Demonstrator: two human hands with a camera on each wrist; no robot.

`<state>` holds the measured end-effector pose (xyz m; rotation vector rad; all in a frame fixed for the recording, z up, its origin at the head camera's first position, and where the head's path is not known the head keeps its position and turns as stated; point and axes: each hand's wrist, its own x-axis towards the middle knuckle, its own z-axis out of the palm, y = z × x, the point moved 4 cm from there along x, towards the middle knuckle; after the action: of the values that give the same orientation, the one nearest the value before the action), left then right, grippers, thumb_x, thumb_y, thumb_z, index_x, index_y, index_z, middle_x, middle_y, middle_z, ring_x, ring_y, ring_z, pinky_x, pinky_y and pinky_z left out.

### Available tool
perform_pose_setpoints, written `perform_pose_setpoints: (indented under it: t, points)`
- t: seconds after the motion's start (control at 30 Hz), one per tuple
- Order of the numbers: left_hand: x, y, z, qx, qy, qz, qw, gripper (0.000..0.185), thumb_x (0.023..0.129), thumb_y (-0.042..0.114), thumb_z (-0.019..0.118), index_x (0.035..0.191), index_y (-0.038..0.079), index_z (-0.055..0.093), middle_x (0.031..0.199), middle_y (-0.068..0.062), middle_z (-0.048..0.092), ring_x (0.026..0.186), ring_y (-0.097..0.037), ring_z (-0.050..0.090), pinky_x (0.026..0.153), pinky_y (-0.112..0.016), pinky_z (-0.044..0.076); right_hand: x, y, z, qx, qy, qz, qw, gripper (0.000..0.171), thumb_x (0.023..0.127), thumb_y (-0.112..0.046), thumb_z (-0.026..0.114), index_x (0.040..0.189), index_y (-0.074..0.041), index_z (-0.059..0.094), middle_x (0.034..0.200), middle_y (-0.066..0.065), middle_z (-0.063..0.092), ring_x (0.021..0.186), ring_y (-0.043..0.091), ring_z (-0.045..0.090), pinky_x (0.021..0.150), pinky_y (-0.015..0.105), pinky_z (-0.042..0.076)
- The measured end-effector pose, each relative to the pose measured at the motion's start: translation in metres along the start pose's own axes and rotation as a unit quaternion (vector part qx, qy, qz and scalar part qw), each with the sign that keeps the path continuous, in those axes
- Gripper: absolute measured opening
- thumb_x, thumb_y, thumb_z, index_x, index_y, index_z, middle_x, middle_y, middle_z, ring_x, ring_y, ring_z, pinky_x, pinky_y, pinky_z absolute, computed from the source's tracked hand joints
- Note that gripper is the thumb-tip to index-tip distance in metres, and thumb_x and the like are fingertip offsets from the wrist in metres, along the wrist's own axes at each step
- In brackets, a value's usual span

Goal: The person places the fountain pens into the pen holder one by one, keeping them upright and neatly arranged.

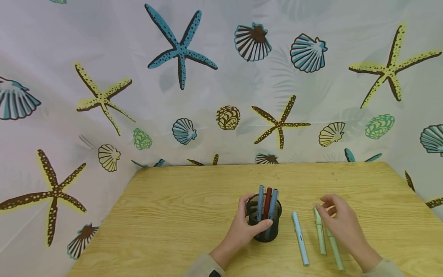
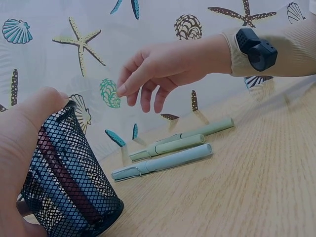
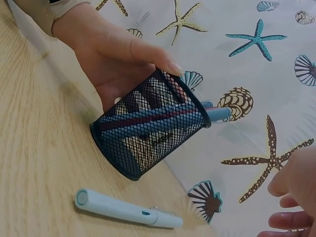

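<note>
Left hand [image 1: 243, 229] grips the mesh pen cup [image 1: 264, 223]; right hand [image 1: 340, 221] hovers loosely open over three pens [image 1: 320, 232].
Lying on the counter [image 1: 173, 215], these pens look light, stiff and smooth; best pinched mid-barrel.

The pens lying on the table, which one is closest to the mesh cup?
The light blue pen. It lies just right of the black mesh pen cup, while the two pale green pens lie farther right, under the right hand.

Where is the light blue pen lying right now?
In the head view, the light blue pen lies flat on the wooden table, just right of the black mesh cup held by the left hand, with two green pens beyond it.
</note>
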<state>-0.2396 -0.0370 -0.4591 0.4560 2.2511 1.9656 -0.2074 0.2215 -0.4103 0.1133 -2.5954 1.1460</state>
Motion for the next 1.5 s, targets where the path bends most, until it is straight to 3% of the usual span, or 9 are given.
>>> perform_pose_setpoints:
  t: [0.3, 0.43, 1.1, 1.27, 1.5]
  points:
    - [-0.001, 0.0, 0.0, 0.003, 0.006, 0.002, 1.0, 0.074, 0.08, 0.032, 0.073, 0.137, 0.035, 0.026, 0.13, -0.001, 0.04, 0.116, -0.025, 0.041, 0.084, -0.048, 0.043, -0.002, 0.01, -0.004, -0.03, -0.011, 0.018, 0.999, 0.035, 0.094, -0.03, 0.056, 0.111, 0.0, 0.055, 0.095, 0.01, 0.058, 0.076, 0.019, 0.054, 0.061, 0.032, 0.044]
    - [-0.002, 0.002, 0.0, 0.007, 0.007, 0.0, 1.0, 0.073, 0.08, 0.034, 0.073, 0.136, 0.037, 0.026, 0.131, 0.0, 0.04, 0.116, -0.025, 0.041, 0.085, -0.049, 0.042, -0.002, 0.015, -0.003, -0.044, -0.02, 0.027, 0.998, 0.031, 0.092, -0.023, 0.059, 0.11, 0.002, 0.055, 0.095, 0.012, 0.058, 0.075, 0.02, 0.055, 0.062, 0.034, 0.045]
    - [-0.001, 0.0, 0.001, 0.012, 0.004, 0.004, 0.9999, 0.072, 0.081, 0.035, 0.072, 0.136, 0.038, 0.026, 0.132, -0.002, 0.039, 0.119, -0.028, 0.039, 0.085, -0.05, 0.042, -0.006, 0.038, 0.002, -0.104, -0.111, 0.076, 0.985, 0.033, 0.089, -0.016, 0.058, 0.107, 0.012, 0.054, 0.09, 0.019, 0.059, 0.081, 0.031, 0.058, 0.063, 0.043, 0.047]
    - [-0.001, 0.001, 0.001, 0.011, 0.003, 0.007, 0.9999, 0.072, 0.081, 0.034, 0.072, 0.137, 0.037, 0.026, 0.131, -0.001, 0.04, 0.117, -0.026, 0.04, 0.084, -0.049, 0.043, -0.006, 0.041, 0.003, -0.119, -0.124, 0.079, 0.982, 0.032, 0.087, -0.013, 0.06, 0.106, 0.012, 0.054, 0.087, 0.019, 0.06, 0.077, 0.03, 0.058, 0.06, 0.041, 0.047]
    - [-0.002, 0.004, 0.001, 0.004, 0.003, 0.013, 0.9999, 0.073, 0.081, 0.032, 0.072, 0.138, 0.032, 0.025, 0.131, -0.004, 0.04, 0.116, -0.026, 0.041, 0.084, -0.049, 0.043, -0.009, 0.045, 0.008, -0.126, -0.157, 0.104, 0.974, 0.036, 0.086, -0.011, 0.06, 0.109, 0.015, 0.05, 0.074, 0.007, 0.055, 0.063, 0.018, 0.05, 0.053, 0.032, 0.041]
